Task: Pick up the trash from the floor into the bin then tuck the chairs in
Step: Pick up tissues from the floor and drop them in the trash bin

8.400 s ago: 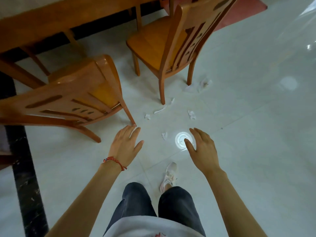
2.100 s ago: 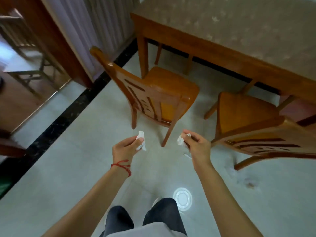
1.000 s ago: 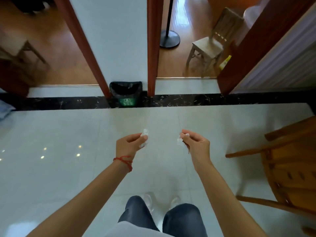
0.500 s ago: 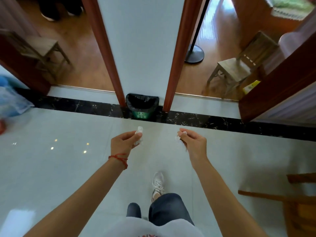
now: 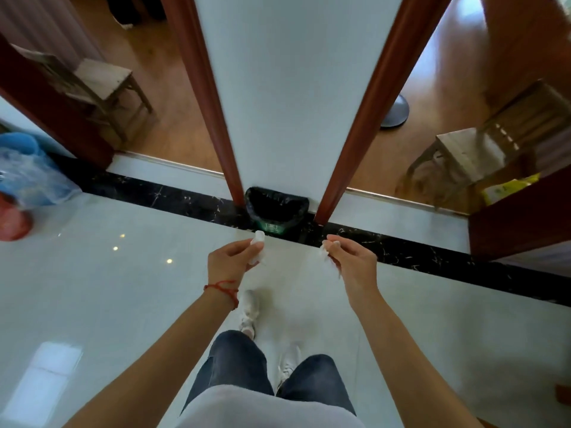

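Observation:
My left hand (image 5: pixel 232 260), with a red string at the wrist, pinches a crumpled white tissue (image 5: pixel 258 237). My right hand (image 5: pixel 350 261) pinches another white tissue scrap (image 5: pixel 325 251). Both hands are held out in front of me, side by side. Just beyond them a small bin (image 5: pixel 276 208) with a black liner and a green front stands on the floor against a white wall section between two red-brown door frames. The dining chairs and table are out of view.
A black marble strip (image 5: pixel 432 254) crosses the pale tile floor in front of the bin. Open doorways on both sides lead to wooden floors with small wooden chairs (image 5: pixel 102 81) (image 5: pixel 482 140). A blue basin and plastic bag (image 5: pixel 27 174) sit at far left.
I have picked up tissues in both hands, turned away from the dining chairs and walked toward the bin, which is now closer and just beyond my hands.

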`<state>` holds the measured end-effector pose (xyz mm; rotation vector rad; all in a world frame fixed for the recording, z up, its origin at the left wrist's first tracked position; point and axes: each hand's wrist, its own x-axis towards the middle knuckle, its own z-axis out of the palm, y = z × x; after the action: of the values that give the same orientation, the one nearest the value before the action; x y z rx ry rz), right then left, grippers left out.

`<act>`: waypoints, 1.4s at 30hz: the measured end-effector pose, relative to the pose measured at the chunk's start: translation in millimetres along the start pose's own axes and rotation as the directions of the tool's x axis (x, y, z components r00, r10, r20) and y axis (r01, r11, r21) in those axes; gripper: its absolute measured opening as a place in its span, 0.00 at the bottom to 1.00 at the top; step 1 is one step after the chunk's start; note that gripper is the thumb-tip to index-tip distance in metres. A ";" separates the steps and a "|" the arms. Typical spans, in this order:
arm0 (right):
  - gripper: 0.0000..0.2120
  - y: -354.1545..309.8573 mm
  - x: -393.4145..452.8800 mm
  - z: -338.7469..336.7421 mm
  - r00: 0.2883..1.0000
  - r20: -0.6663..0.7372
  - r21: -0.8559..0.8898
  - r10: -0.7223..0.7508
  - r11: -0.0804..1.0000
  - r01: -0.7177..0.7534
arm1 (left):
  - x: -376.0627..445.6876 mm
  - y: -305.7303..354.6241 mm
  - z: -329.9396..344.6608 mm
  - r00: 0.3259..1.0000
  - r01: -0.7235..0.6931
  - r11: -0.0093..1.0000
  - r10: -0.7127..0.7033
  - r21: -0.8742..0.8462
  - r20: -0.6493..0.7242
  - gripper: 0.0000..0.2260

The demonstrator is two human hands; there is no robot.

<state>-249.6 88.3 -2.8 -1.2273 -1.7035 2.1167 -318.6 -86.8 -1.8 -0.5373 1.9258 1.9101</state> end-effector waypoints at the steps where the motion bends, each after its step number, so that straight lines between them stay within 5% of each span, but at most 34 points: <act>1: 0.05 -2.5 9.1 6.0 1.000 -0.006 0.009 0.012 1.000 -0.012 | 11.5 4.4 1.6 1.000 0.009 1.000 -0.009 -0.006 0.005 0.11; 17: 0.05 -17.3 159.4 105.4 0.976 -0.174 0.015 0.129 0.992 -0.128 | 205.0 53.1 23.8 0.995 0.074 0.991 -0.081 0.115 0.053 0.09; 35: 0.07 114.8 331.8 121.8 0.971 -0.131 -0.025 0.202 0.978 -0.207 | 370.8 -86.3 75.1 0.988 0.156 0.974 -0.153 0.163 -0.033 0.04; 42: 0.07 143.4 356.1 118.6 0.967 -0.165 -0.036 0.195 0.978 -0.203 | 410.5 -128.4 83.6 0.958 0.270 0.952 -0.251 0.144 -0.136 0.10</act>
<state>-510.1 158.7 -300.5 -1.5991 -1.6378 2.0230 -604.5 -7.0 -324.1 -0.8244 1.9477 1.5744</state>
